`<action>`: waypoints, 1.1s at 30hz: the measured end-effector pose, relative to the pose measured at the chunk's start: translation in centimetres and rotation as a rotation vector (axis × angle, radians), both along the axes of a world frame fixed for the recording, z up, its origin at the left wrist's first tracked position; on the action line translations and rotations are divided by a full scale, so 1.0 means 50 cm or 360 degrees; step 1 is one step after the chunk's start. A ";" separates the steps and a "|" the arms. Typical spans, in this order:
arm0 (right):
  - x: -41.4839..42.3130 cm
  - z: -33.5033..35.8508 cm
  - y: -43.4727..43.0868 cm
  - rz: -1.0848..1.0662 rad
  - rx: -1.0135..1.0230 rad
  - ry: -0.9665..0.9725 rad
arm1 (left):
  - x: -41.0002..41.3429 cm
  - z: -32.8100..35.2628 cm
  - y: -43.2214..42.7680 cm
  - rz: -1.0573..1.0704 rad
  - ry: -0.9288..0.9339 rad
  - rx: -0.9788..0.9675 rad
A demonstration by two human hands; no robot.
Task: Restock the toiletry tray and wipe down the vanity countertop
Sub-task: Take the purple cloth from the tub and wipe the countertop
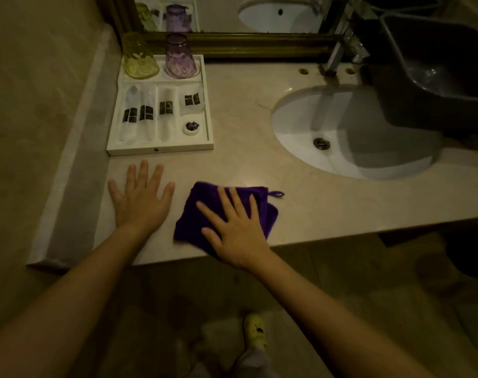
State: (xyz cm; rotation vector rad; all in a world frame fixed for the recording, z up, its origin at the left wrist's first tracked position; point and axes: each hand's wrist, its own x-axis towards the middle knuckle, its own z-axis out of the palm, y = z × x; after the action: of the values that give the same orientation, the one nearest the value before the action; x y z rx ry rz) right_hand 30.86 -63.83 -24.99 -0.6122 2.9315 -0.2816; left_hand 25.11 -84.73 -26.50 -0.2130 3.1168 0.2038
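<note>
Two hands flat on the tabletop (300,203). Right hand (238,227) presses spread fingers (227,199) onto the purple cloth (202,211). Left hand (141,199), fingers straight, holds nothing, just before the toiletry tray (161,151).

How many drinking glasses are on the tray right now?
2. The yellow-green glass stands back-left on the tray, the purple glass back-right, both upside down. The two above are reflections in the mirror; none seem hidden.
</note>
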 end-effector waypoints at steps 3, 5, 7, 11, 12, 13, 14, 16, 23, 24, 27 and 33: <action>0.044 0.003 0.047 0.0042 0.0008 0.0037 | 0.001 0.003 -0.001 -0.0002 -0.0018 0.0005; 0.053 0.006 0.085 0.0032 0.0032 0.0057 | 0.003 0.006 -0.001 -0.0002 -0.0039 0.0010; 0.049 0.008 0.123 -0.0039 0.0057 0.0066 | 0.004 0.009 0.001 0.0005 -0.0050 0.0017; 0.001 0.010 0.196 -0.0240 0.0101 0.0016 | 0.005 0.015 0.002 0.0011 -0.0067 0.0036; -0.018 0.010 0.211 -0.0284 0.0102 -0.0006 | 0.005 0.016 0.002 0.0010 -0.0072 0.0038; -0.038 0.010 0.223 -0.0321 0.0102 -0.0027 | 0.005 0.016 0.003 0.0008 -0.0074 0.0038; -0.060 0.009 0.229 -0.0351 0.0098 -0.0047 | 0.005 0.016 0.004 0.0008 -0.0074 0.0039; -0.096 0.008 0.227 -0.0410 0.0087 -0.0078 | 0.005 0.015 0.005 0.0016 -0.0072 0.0045; -0.090 0.003 0.115 -0.0386 0.0009 -0.0015 | 0.003 0.013 0.003 0.0008 -0.0064 0.0024; -0.079 0.001 0.092 -0.0330 -0.0009 -0.0021 | 0.003 0.016 0.004 -0.0006 -0.0075 0.0032; -0.074 0.013 0.071 -0.0232 -0.0123 -0.0166 | 0.004 0.028 0.006 -0.0026 -0.0142 0.0074; -0.128 0.091 0.173 -0.0420 -0.0252 -0.0102 | -0.015 0.105 0.094 -0.0156 0.0040 0.0538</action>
State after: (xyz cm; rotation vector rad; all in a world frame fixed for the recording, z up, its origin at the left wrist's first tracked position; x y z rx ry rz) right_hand 24.46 -55.20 -20.42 -0.2256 2.9436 -0.5551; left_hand 24.36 -80.02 -21.26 -0.0527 3.0405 0.7257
